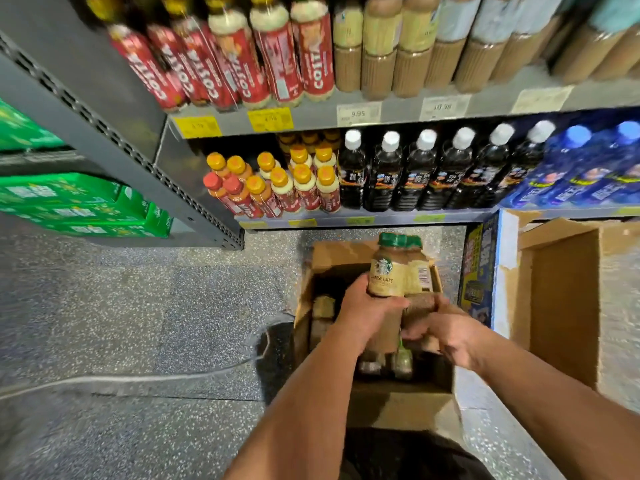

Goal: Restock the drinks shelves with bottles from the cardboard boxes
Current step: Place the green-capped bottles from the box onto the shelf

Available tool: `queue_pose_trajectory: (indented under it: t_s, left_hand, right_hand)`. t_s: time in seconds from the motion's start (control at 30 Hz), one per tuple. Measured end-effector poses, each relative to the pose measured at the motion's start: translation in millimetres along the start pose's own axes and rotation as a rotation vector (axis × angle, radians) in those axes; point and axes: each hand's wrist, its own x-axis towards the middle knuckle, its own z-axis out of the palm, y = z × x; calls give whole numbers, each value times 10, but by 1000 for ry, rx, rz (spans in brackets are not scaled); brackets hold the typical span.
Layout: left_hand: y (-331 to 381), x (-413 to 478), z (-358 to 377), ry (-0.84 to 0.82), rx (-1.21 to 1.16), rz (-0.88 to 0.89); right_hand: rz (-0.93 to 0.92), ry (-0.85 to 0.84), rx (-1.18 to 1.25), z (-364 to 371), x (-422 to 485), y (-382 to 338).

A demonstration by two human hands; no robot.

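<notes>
Grey speckled floor [138, 306] ran under grey metal shelving [104, 123] — red-labelled bottles [294, 192] and dark white-capped bottles [415, 174] filled the lower shelf [381, 216]. An open cardboard box [398, 403] stood on the floor before it, with more bottles [401, 362] inside. Above the box, the left hand [363, 306] gripped a green-capped coffee bottle [384, 271] by its base; the right hand [450, 330] curled round a second bottle [420, 301] just beside it — somewhat blurred.

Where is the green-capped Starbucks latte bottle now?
Head view, centre: the green-capped beige Starbucks latte bottle is gripped at its base by the left hand, above the open brown cardboard box, below the bottom shelf's black white-capped bottles.
</notes>
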Motion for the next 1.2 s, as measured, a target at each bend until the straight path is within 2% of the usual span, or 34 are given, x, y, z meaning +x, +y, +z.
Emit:
queue_pose_trajectory:
  t_s: [0.1,0.27,0.4,0.47,0.6,0.83,1.2]
  left_hand:
    - [441,-376,-30,14,-40,117]
    - [1066,-1049,1,28,-109,252]
    - [1467,-1591,38,35,-154,350]
    - [1659,-1881,90,11,-239,425]
    - [1971,-2550,172,-3,-327,542]
    - [2241,-3677,355,141,-287,636]
    - [2660,-5054,649,268,-275,840]
  right_hand:
    - [-164,-28,49,148,-522,-466]
    - [-380,-64,-3,239,-1391,-1054]
    - [-449,-125,-34,310,-2025,-1383]
    - [-487,-115,-104,325,-2341,-1506]
    - [-524,-71,-84,293,-2920,-1684]
    - [-657,-54,-123,274,-3938,-1789]
    - [-811,-105,-141,236,-5370,-1984]
